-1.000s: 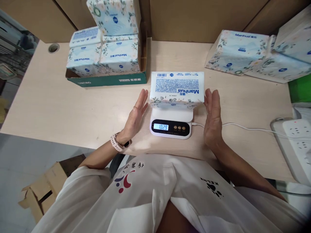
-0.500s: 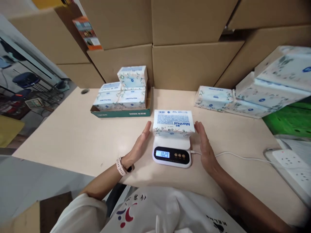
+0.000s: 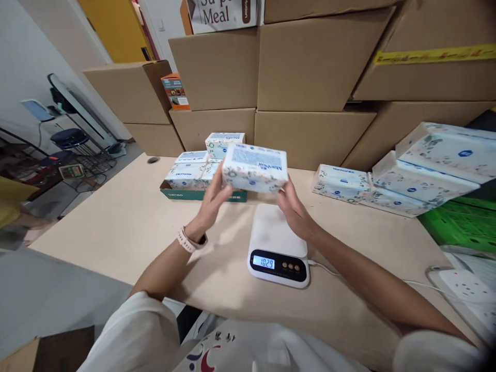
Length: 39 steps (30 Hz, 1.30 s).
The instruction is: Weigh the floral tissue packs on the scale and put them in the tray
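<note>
A white and blue tissue pack (image 3: 256,168) with a leaf pattern is held in the air between both hands. My left hand (image 3: 211,204) grips its left end, and my right hand (image 3: 296,209) grips its right end. Below and slightly right of the pack lies a white digital scale (image 3: 271,232), its lit display reading 102.9. Behind my left hand, a shallow green box (image 3: 182,195) holds several similar packs (image 3: 186,173), one stacked on top; the held pack partly hides them.
More tissue packs (image 3: 341,181) are lined and stacked at the right, beside a green crate (image 3: 461,222). Large cardboard boxes (image 3: 310,134) form a wall behind the table (image 3: 127,217). A white cable runs from the scale towards a power strip (image 3: 468,289). Another person's foot shows at far left.
My hands have closed on the tissue pack and lifted it off the scale, up and to the left towards the green box. The camera view has tilted up.
</note>
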Tool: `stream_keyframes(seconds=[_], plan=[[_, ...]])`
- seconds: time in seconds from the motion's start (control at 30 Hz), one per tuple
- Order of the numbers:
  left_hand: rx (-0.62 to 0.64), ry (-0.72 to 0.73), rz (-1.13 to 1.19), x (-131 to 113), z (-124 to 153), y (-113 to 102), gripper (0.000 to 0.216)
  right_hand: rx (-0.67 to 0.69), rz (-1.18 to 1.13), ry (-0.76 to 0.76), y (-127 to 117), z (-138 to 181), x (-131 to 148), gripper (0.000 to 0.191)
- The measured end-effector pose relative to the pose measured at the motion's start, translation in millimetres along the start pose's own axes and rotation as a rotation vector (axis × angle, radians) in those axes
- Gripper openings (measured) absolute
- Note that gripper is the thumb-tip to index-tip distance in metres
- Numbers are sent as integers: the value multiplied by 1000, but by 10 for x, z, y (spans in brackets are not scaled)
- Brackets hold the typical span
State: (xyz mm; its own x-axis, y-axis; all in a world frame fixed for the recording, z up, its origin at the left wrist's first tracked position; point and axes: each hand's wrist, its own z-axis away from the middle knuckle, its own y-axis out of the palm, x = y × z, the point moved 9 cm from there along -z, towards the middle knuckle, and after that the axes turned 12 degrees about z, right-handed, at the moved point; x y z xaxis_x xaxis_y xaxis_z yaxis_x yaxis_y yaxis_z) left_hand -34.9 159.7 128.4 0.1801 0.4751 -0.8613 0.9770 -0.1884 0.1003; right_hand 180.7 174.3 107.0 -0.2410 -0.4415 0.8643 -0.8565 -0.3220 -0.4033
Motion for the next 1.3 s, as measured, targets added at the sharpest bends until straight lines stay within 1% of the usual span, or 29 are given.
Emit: stream_keyframes(seconds=[0.07,0.13,0.17,0.23,0.3,0.37,0.4,0.43,0.47,0.53,0.63,0.67,0.7,0.73,0.77,0.8,0.83,0.9,0.93,1.0,1.03,1.07,1.1,1.13,1.23,1.3], plan=[[-83,77,-77,-72,-197,-223,79,31,-10,-39,126,-388,91,103],[-191,116,-153,-90,-325,-445,80,69,-7,-62,293,-725,84,108],[-242,117,-202,-70,-359,-548,81,86,29,-66,385,-862,49,108],[-341,77,-334,23,-368,-752,88,101,172,-53,540,-1058,-61,102],[-411,-5,-443,168,-316,-936,99,106,332,-16,615,-1140,-195,95],[-460,-76,-486,295,-226,-1083,108,93,443,16,541,-1123,-312,93],[-481,-88,-492,323,-178,-1132,110,73,483,23,431,-1088,-360,91],[-503,-73,-501,313,-133,-1161,111,44,532,32,269,-1043,-408,87],[-522,-39,-514,271,-95,-1164,110,4,585,45,58,-991,-462,81],[-531,68,-543,119,-50,-1076,99,-107,689,103,-479,-867,-605,70],[-490,244,-554,-144,-50,-747,81,-301,813,269,-1328,-631,-921,68],[-469,282,-547,-206,-64,-606,79,-348,845,330,-1542,-546,-1040,69],[-447,305,-536,-244,-85,-460,78,-381,870,383,-1698,-467,-1153,71],[-419,308,-519,-250,-117,-311,77,-398,891,423,-1790,-400,-1253,73],[-385,293,-495,-222,-159,-161,75,-400,906,446,-1818,-352,-1334,74],[-347,265,-463,-163,-211,-16,74,-395,916,455,-1793,-323,-1392,74],[-303,225,-422,-70,-274,123,72,-386,922,450,-1724,-313,-1425,74],[-205,110,-316,205,-428,381,76,-356,923,416,-1502,-348,-1435,73],[-159,27,-248,387,-515,494,79,-334,918,393,-1377,-385,-1420,72],[-100,-218,-75,825,-668,674,83,-284,889,334,-1165,-474,-1365,70],[-87,-351,10,1039,-719,746,83,-270,868,308,-1113,-509,-1333,69],[-83,-471,83,1221,-754,807,82,-277,848,294,-1117,-526,-1305,68],[-81,-566,139,1362,-781,853,81,-315,830,299,-1187,-519,-1287,70],[-81,-630,175,1458,-805,884,82,-380,814,323,-1313,-484,-1284,72],[-79,-724,203,1594,-856,924,93,-636,752,472,-1805,-229,-1383,78],[-77,-788,221,1659,-861,973,100,-728,682,554,-1999,-49,-1517,78]])
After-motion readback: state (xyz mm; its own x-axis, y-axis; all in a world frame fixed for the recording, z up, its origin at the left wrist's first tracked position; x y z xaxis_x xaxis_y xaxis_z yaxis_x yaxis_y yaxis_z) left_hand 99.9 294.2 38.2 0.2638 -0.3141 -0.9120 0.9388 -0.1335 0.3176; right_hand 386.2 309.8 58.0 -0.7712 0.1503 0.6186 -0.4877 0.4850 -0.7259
